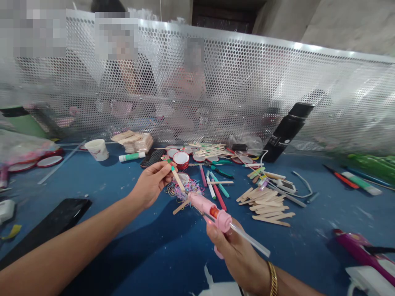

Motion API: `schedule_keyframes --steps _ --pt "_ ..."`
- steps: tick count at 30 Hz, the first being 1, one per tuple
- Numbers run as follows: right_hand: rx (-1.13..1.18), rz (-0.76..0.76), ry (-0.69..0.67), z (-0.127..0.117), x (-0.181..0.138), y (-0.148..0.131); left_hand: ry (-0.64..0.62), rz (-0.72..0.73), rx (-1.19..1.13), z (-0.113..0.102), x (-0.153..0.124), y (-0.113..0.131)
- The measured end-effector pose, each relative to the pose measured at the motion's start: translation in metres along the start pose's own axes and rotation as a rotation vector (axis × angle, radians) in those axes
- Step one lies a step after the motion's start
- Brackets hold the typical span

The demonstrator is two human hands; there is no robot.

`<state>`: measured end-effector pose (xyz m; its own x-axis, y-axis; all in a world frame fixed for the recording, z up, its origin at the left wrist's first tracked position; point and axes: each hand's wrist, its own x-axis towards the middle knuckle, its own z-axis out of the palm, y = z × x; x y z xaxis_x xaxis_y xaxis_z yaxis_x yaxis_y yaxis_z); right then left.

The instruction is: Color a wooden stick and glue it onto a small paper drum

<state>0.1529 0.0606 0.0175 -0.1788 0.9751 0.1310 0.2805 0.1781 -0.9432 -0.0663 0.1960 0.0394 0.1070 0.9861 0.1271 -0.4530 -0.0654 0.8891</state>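
1. Perforated sheet metal: one screen [247, 82], silver, with round holes in even rows, standing across the far side of the table; figures behind it are blurred.
2. One table top [154, 255], blue, matte, scuffed with pale marks.
3. One black slab [52, 224], flat, glossy and rectangular, lying at the left.
4. One black bottle [286, 129], cylindrical, tilted against the screen at the right.
5. One loose heap of wooden sticks [268, 205], flat and pale with rounded ends; more than ten, exact count unclear; one neater stack [135, 142] lies at the rear.
6. One pink glue gun [212, 211], smooth plastic, with one clear glue rod [249, 242] projecting from its rear; the right hand [237, 255] is closed round its grip, above the table at centre, nozzle pointing up-left.
7. One white cup [97, 149], tapered, upright.
8. Four markers [216, 185], slim cylinders, lying side by side.
9. One green-banded stick [175, 174], wooden; the left hand [151, 183] pinches it between thumb and fingertips over a tangle of rubber bands [185, 189]; its lower end is just beside the nozzle; contact cannot be told.
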Motion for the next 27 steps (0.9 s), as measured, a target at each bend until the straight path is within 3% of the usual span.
schedule_keyframes --steps 27 --pt "-0.018 -0.025 -0.003 -0.0014 0.0007 -0.0023 -0.016 -0.004 0.032 0.0032 -0.0024 -0.0006"
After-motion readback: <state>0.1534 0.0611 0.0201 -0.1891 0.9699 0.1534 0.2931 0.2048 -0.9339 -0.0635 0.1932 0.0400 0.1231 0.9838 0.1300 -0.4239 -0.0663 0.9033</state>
